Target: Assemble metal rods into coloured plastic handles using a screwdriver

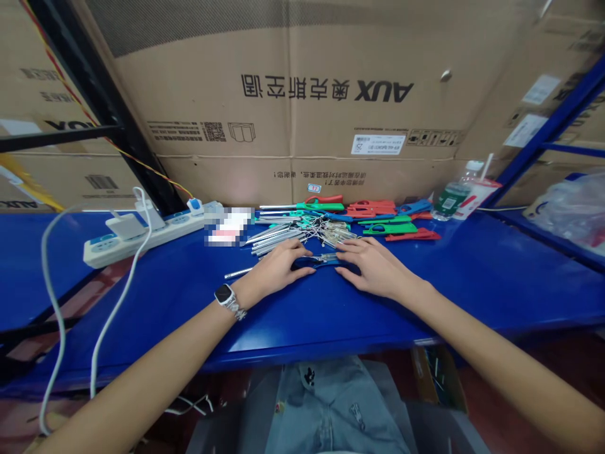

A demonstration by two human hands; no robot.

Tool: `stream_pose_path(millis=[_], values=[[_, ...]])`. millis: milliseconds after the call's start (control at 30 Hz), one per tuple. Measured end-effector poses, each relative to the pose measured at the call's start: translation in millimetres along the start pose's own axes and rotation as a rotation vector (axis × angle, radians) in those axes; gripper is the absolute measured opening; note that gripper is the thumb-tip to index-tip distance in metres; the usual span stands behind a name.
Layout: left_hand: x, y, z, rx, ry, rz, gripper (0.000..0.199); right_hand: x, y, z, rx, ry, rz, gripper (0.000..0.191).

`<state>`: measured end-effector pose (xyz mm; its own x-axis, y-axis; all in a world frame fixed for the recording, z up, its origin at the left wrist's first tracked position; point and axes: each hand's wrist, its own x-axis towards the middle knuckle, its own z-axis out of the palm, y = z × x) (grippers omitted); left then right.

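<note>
Both hands are low over the blue table (293,315), around a blue lighter-like piece (326,263) with a clear part and a metal tube showing to its left. My left hand (278,268), with a watch on its wrist, has its fingers closed on the left part of this piece. My right hand (373,268) grips its right end between thumb and fingers. Just behind them lies a pile of metal tubes (276,236) beside small clear parts with wires (335,232). Green handle shells (390,227) and red handle shells (371,208) lie behind my right hand.
A white power strip (113,249) with plugs and cables lies at the left. A bottle with green liquid (449,200) stands at the back right beside a red and white packet (477,192). Large cardboard boxes (283,126) rise behind the table. A plastic bag (574,208) is at far right.
</note>
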<state>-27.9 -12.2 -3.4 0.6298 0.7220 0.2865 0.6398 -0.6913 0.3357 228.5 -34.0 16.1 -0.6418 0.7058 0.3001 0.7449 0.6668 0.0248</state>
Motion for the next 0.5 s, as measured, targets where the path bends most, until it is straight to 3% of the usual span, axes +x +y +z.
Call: stream_pose_path(millis=[100, 267, 500], values=[[0.9, 0.8, 5.3, -0.034, 0.03, 0.023, 0.033, 15.1, -15.9, 1.4, 0.083, 0.07, 0.073, 0.04], [-0.8, -2.3, 5.8, -0.072, 0.074, 0.007, 0.032, 39.9, -25.2, 19.7, 0.24, -0.04, 0.032, 0.031], [-2.7, -21.0, -0.5, -0.079, 0.046, 0.014, 0.02, 39.4, -22.7, 24.6, 0.162, -0.065, 0.056, 0.033]])
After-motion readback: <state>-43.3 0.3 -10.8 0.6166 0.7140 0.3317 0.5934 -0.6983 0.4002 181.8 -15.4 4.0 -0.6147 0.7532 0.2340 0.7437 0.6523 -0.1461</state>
